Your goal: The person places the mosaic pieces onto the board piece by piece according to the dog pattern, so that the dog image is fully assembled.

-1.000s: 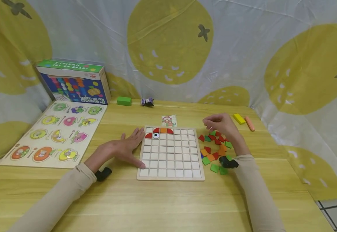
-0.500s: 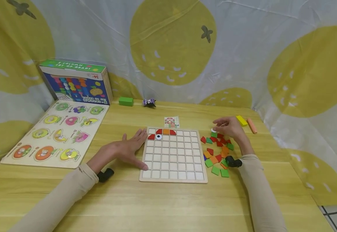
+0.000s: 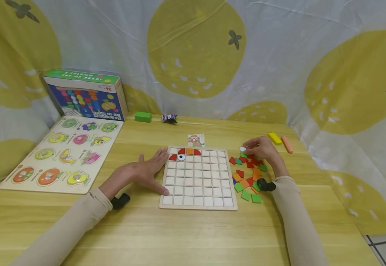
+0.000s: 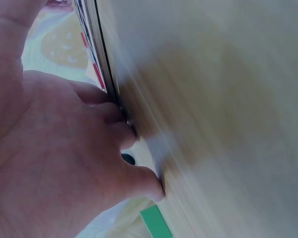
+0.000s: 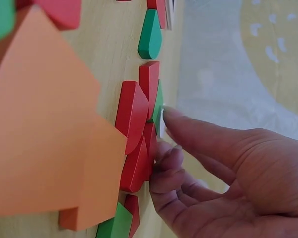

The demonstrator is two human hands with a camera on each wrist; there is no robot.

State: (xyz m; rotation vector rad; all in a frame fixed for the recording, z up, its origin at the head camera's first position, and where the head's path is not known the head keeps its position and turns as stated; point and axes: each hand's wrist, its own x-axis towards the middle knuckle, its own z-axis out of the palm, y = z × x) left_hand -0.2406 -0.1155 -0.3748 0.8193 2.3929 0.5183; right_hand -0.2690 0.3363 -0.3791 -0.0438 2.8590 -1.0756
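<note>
My left hand lies with spread fingers along the left side of a wooden grid board, the thumb over its lower left corner. In the board's top rows sit red curved tiles, an orange tile and a round eye tile. To the right, my right hand pinches a white round tile between thumb and fingers at the back of the loose tile pile. In the right wrist view only a thin white edge of this tile shows, beside red pieces.
Loose green tiles and orange ones lie right of the board. A small pattern card is behind it. A fruit puzzle board and a bead-set box stand left. Green and yellow blocks lie farther back.
My right hand has moved a little right and down onto the back of the pile, and the white round tile has come into view at its fingertips. My left hand stays at the board.
</note>
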